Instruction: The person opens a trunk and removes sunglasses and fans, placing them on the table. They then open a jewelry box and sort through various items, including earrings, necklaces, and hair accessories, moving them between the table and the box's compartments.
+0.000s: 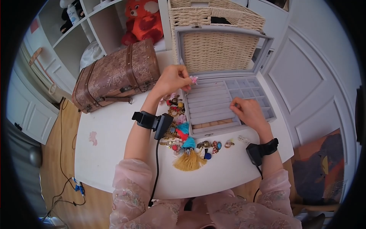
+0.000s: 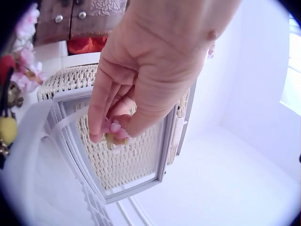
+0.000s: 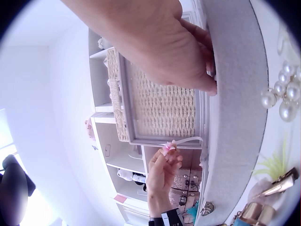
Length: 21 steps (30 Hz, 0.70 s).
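My left hand [image 1: 173, 80] pinches a pink flower piece [image 1: 194, 80] between thumb and fingers, above the back left of the open grey jewelry box [image 1: 200, 133]. The left wrist view shows the flower [image 2: 116, 131] with a pale yellowish part under it. Over the box's right half is my right hand [image 1: 251, 113], thumb and index finger together on a small item [image 1: 237, 105], too small to identify. In the right wrist view the fingertips of this hand [image 3: 164, 52] are partly hidden behind the box's grey wall [image 3: 235, 108]. Padded rolls [image 1: 207, 100] and small square compartments [image 1: 244, 84] fill the box.
Mixed jewelry with tassels [image 1: 189, 160] lies along the box's left and front sides, pearls [image 1: 241, 139] at front right. A brown patterned case [image 1: 114, 72] stands at left on the white table [image 1: 110, 152]. Behind the raised glass lid [image 1: 263, 57] is a woven basket [image 1: 183, 15].
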### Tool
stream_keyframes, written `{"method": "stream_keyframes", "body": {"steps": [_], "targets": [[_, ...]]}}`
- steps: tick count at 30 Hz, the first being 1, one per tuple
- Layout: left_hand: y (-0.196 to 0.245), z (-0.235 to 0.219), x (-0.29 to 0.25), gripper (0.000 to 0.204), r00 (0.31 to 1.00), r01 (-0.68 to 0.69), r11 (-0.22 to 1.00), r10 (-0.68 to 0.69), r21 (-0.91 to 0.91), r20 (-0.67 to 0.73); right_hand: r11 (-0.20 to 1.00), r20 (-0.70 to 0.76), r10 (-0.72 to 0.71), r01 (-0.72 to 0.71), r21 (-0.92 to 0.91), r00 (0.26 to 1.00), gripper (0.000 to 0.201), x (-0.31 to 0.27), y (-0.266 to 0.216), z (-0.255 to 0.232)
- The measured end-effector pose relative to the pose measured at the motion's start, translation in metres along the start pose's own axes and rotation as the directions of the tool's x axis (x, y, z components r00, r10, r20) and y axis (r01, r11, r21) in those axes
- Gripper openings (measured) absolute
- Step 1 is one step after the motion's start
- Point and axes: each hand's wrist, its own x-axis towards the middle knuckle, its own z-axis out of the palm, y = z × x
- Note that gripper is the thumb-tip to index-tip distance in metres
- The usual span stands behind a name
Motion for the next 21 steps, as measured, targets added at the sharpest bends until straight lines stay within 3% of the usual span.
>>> {"method": "stream_keyframes", "body": {"steps": [5, 14, 17, 21], "targets": [[0.009, -0.02, -0.007, 0.02, 0.998, 0.062, 0.981, -0.059, 0.182, -0.022, 1.0, -0.006, -0.008, 0.008, -0.006, 1.0, 0.011, 0.0, 0.0, 0.001], [-0.001, -0.027, -0.011, 0.005, 1.0, -0.028, 0.992, 0.029, 0.123, -0.008, 1.0, 0.012, 0.015, -0.015, -0.014, 1.0, 0.012, 0.0, -0.004, -0.002], [0.001, -0.032, -0.012, 0.011, 0.997, 0.004, 0.973, -0.02, 0.232, 0.069, 1.0, 0.006, 0.008, -0.008, -0.016, 1.0, 0.012, 0.001, -0.004, -0.002], [-0.011, -0.033, -0.008, 0.013, 0.998, 0.014, 0.981, -0.025, 0.193, 0.051, 1.0, 0.001, 0.0, 0.0, -0.024, 1.0, 0.013, 0.0, -0.001, 0.0]]}}
